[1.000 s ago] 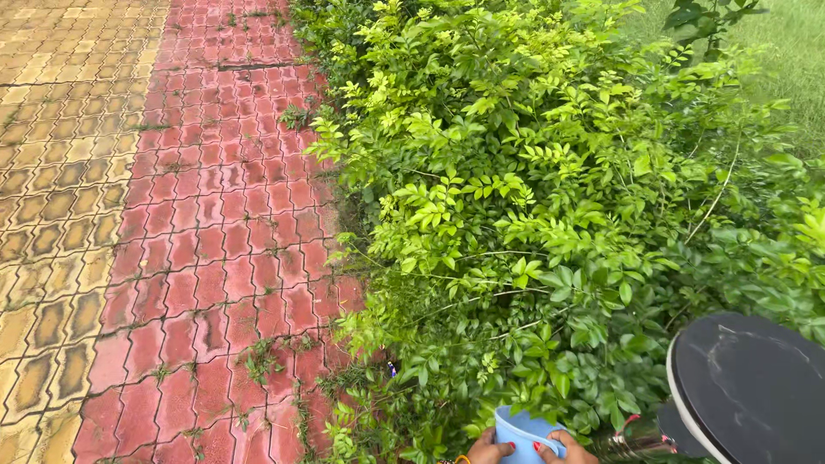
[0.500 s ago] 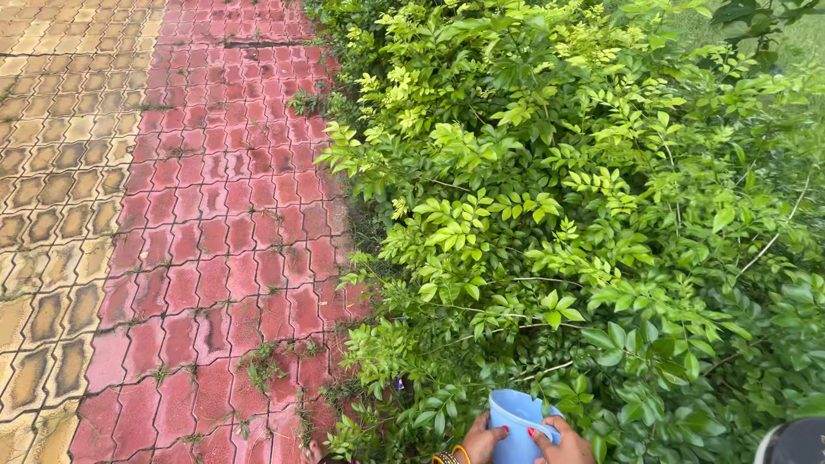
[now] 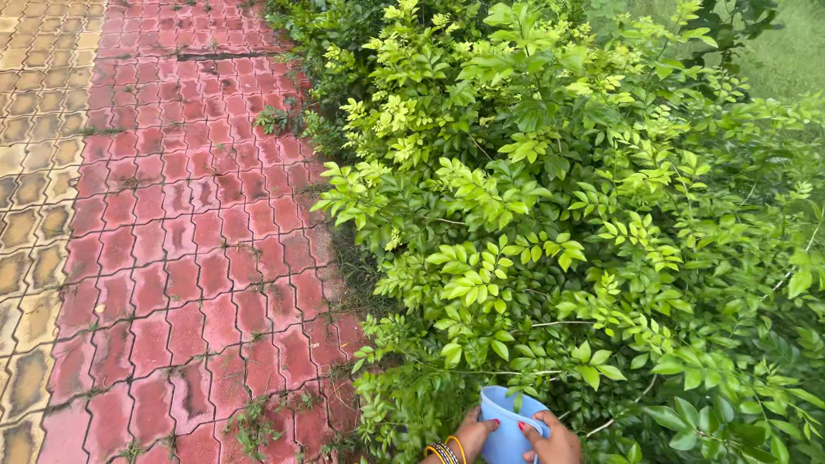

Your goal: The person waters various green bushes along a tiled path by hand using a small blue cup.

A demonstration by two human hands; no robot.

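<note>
Hands at bottom centre of frame | left hand (image 3: 471,432) and right hand (image 3: 552,443) each with grip closed on light blue plastic mug (image 3: 509,419) | mug tucked against green leafy hedge (image 3: 559,215) | red paver path (image 3: 189,241) at left
</note>
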